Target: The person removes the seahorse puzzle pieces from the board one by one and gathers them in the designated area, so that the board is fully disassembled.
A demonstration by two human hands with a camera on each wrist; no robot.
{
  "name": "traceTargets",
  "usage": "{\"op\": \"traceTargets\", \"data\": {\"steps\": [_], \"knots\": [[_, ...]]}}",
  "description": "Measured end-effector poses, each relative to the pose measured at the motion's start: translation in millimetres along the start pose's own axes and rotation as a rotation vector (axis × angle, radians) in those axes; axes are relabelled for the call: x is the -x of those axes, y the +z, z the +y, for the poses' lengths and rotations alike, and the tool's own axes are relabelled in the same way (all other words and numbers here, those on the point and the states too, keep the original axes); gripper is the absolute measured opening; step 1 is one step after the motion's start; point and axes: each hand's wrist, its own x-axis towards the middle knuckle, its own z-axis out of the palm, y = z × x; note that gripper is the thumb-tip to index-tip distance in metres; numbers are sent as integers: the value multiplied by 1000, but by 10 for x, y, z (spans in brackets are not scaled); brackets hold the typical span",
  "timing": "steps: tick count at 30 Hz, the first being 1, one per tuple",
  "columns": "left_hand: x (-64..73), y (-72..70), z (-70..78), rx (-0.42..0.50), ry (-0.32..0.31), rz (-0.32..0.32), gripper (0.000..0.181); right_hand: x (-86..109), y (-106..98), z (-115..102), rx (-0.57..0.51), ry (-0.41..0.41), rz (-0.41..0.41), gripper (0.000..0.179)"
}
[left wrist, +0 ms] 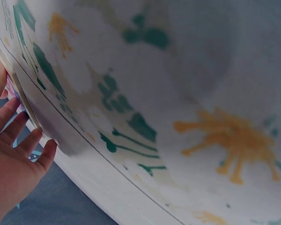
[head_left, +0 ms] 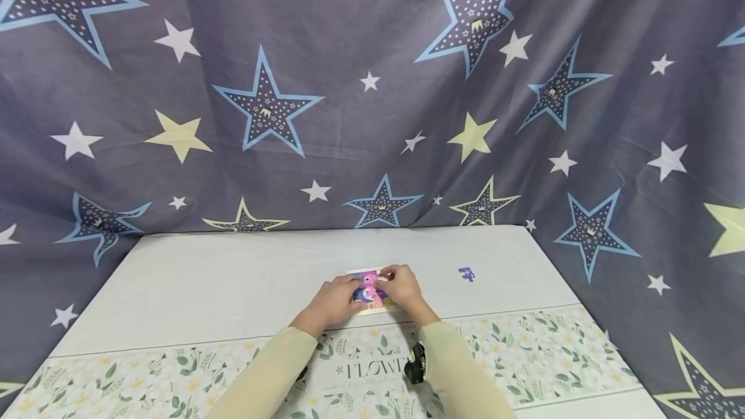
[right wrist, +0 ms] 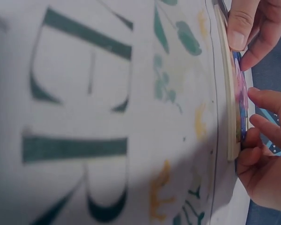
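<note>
A jigsaw puzzle with a pink figure (head_left: 369, 293) lies in a pale-edged tray (head_left: 368, 311) on the table. At its left side my left hand (head_left: 334, 303) rests against the tray; its fingers (left wrist: 12, 125) are spread along the edge in the left wrist view. My right hand (head_left: 403, 284) touches the puzzle's upper right from the other side. In the right wrist view, the fingertips of the right hand (right wrist: 268, 157) sit apart on the picture, and no loose piece shows between them. Part of the picture is hidden under both hands.
A loose blue-purple puzzle piece (head_left: 467, 273) lies to the right of the tray. The white tablecloth (head_left: 233, 283) has a flowered band with lettering near me. A starry grey curtain (head_left: 372, 134) hangs behind the table's far edge.
</note>
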Motion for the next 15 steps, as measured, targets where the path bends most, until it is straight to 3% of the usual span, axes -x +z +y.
{"op": "traceTargets", "data": {"steps": [15], "knots": [[29, -5, 13, 12, 0, 8, 52, 32, 41, -33, 92, 33, 2, 34]]}}
